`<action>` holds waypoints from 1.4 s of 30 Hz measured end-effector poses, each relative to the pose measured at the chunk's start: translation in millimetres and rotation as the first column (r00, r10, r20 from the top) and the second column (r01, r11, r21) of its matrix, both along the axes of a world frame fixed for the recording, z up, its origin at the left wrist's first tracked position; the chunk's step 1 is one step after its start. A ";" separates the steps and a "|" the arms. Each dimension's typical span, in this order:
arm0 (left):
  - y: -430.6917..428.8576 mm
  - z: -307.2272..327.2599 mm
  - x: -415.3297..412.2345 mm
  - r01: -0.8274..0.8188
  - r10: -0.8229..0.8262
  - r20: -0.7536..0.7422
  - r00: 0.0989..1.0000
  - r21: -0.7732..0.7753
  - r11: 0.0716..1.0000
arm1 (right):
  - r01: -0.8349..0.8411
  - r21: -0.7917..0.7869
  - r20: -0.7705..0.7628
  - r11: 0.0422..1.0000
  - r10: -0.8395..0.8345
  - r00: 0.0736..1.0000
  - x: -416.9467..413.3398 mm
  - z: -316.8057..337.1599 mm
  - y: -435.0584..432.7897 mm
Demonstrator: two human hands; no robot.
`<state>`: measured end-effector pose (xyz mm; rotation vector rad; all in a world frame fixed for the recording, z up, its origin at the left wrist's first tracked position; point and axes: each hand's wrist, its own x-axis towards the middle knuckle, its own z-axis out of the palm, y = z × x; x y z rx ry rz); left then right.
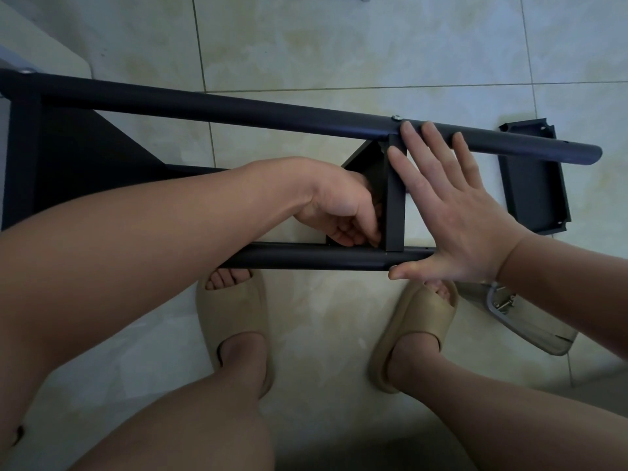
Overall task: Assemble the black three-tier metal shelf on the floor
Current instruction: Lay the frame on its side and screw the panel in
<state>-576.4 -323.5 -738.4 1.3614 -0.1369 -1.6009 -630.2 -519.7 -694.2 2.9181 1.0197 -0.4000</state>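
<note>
Tiled floor (339,45); right hand (452,212) flat on shelf tier (396,205), left hand (339,205) curled, contents unclear.

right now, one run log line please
left hand: curled by near pole | right hand: flat on middle tier | loose tier: on floor

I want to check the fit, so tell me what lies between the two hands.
In the head view, the edge of a black shelf tier stands between the left hand and the right hand.
</note>
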 end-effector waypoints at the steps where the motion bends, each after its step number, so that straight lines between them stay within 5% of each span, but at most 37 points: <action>1: 0.0 0.1 0.1 0.000 0.000 0.002 1.000 -0.003 1.000 | -0.001 -0.001 0.000 1.000 0.001 1.000 0.1 0.0 -0.1; 42: 7.7 2.2 11.4 0.155 -0.158 0.156 0.975 0.028 0.987 | 0.002 -0.003 -0.015 1.000 -0.002 1.000 1.2 0.6 -0.1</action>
